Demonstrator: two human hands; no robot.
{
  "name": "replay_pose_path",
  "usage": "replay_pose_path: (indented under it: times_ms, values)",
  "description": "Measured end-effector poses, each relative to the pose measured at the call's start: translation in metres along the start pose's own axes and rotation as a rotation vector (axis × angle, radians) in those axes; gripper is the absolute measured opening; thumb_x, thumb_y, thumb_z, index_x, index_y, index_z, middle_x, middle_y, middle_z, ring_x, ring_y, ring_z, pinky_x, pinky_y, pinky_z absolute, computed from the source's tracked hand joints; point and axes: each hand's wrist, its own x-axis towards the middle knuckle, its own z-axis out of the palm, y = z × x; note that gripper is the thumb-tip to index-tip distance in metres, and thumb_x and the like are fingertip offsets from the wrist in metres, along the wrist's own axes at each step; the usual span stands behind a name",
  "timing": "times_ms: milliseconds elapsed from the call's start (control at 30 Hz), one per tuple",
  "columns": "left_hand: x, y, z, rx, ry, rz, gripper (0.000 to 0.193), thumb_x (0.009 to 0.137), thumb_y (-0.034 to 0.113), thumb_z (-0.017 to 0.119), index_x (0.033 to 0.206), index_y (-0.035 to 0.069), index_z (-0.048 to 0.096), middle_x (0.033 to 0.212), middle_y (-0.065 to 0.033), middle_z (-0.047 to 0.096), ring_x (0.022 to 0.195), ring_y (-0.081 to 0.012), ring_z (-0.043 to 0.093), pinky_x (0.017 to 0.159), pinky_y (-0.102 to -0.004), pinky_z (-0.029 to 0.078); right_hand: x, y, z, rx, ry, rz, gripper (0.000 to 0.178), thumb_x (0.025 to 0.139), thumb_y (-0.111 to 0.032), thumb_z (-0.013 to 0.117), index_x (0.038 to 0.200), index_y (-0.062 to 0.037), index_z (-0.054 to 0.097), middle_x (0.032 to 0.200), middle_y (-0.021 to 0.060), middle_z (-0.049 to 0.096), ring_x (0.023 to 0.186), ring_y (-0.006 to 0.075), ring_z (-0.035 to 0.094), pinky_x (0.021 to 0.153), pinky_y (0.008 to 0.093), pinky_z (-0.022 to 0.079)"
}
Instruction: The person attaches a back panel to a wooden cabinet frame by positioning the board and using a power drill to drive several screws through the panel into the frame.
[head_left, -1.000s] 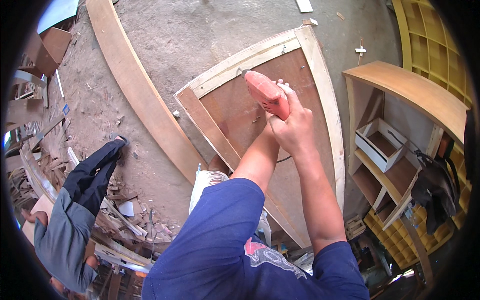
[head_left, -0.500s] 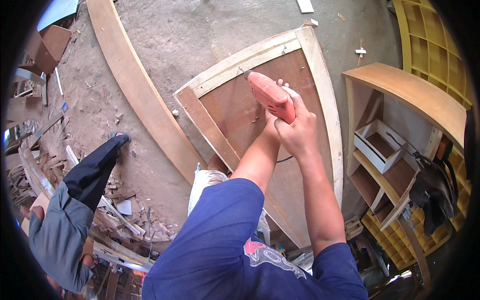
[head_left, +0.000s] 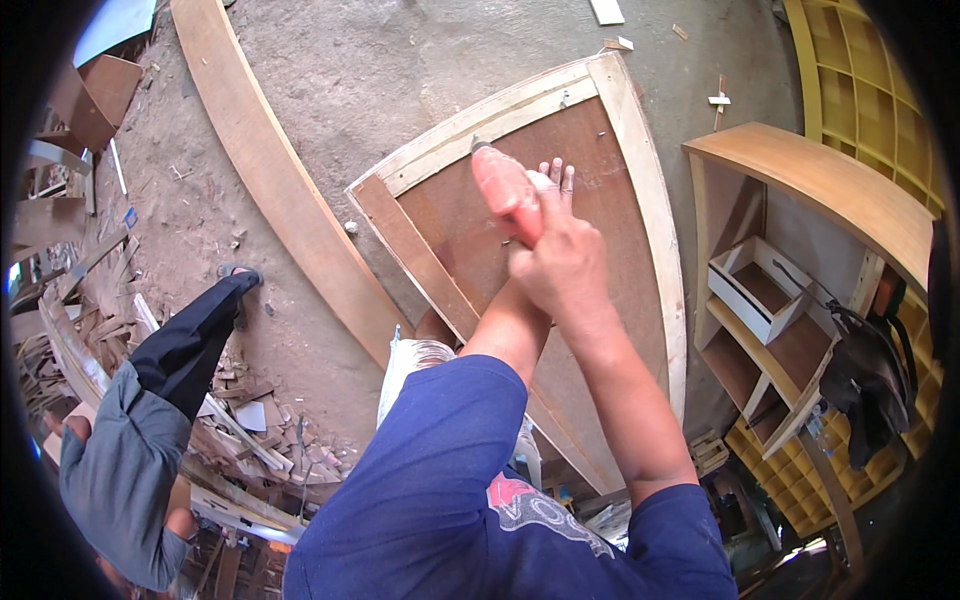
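My right hand (head_left: pixel 565 262) is wrapped around the handle of a red power drill (head_left: pixel 508 190). The drill's dark chuck points away from me and meets the pale far strip of a wooden panel frame (head_left: pixel 620 130) at a screw; the bit itself is hard to make out. Behind the drill and right hand, my left hand (head_left: pixel 556 172) lies on the brown panel (head_left: pixel 600 165) with its fingers stretched out; its palm is mostly hidden. Another screw (head_left: pixel 565 100) stands up from the same strip, further right.
A long curved board (head_left: pixel 270 170) lies on the dusty floor left of the panel. At right stand a wooden cabinet (head_left: pixel 810 165) with a white drawer (head_left: pixel 762 290) and yellow grid panels (head_left: pixel 860 80). A person (head_left: pixel 130 450) is at far left, near scrap wood (head_left: pixel 305 455).
The drill has moved left and forward, its chuck down at the screw on the far strip. My right hand went with it, and more of my left fingers now shows.
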Motion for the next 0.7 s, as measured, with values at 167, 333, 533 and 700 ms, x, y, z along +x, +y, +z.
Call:
replay_pose_path:
  times_ms: [167, 333, 533, 700]
  values:
    - [-0.003, -0.008, 0.004, 1.872, -0.131, 0.043, 0.058, 0.108, 0.025, 0.037, 0.164, 0.014, 0.025, 0.172, -0.0075, 0.021, 0.158, -0.0292, 0.024, 0.121, -0.0711, 0.02, -0.007, -0.024, 0.004, -0.026, -0.029, -0.13, 0.064, 0.071, -0.003, 0.067, 0.134, 0.0008, 0.056, 0.157, 0.0426, 0.039, 0.153, 0.0576, 0.027, 0.118, 0.0557, 0.044]
    - [0.006, -0.019, -0.001, 2.06, -0.134, 0.065, 0.062, 0.107, 0.02, 0.036, 0.166, 0.014, 0.02, 0.175, -0.0077, 0.015, 0.161, -0.0288, 0.02, 0.121, -0.0749, 0.017, -0.004, -0.014, 0.008, 0.01, -0.008, -0.123, 0.062, 0.07, -0.002, 0.067, 0.131, 0.0027, 0.056, 0.158, 0.0417, 0.038, 0.152, 0.0572, 0.031, 0.122, 0.056, 0.04]
    - [0.011, -0.026, 0.011, 2.157, -0.166, 0.15, 0.066, 0.106, 0.015, 0.035, 0.17, 0.015, 0.015, 0.179, -0.0079, 0.008, 0.164, -0.0284, 0.014, 0.121, -0.0794, 0.013, -0.001, -0.02, 0.005, 0.016, 0.027, -0.087, 0.062, 0.068, -0.004, 0.069, 0.128, 0.0048, 0.056, 0.152, 0.0498, 0.038, 0.151, 0.0602, 0.029, 0.128, 0.0575, 0.028]
    - [0.017, -0.014, 0.0, 2.068, -0.267, 0.037, 0.071, 0.104, 0.009, 0.034, 0.171, 0.014, 0.012, 0.18, -0.0091, 0.001, 0.166, -0.0307, 0.007, 0.116, -0.0873, 0.01, -0.011, -0.024, 0.01, 0.096, 0.052, -0.142, 0.06, 0.069, -0.006, 0.07, 0.126, 0.0059, 0.057, 0.144, 0.0497, 0.044, 0.148, 0.0604, 0.033, 0.128, 0.0587, 0.026]
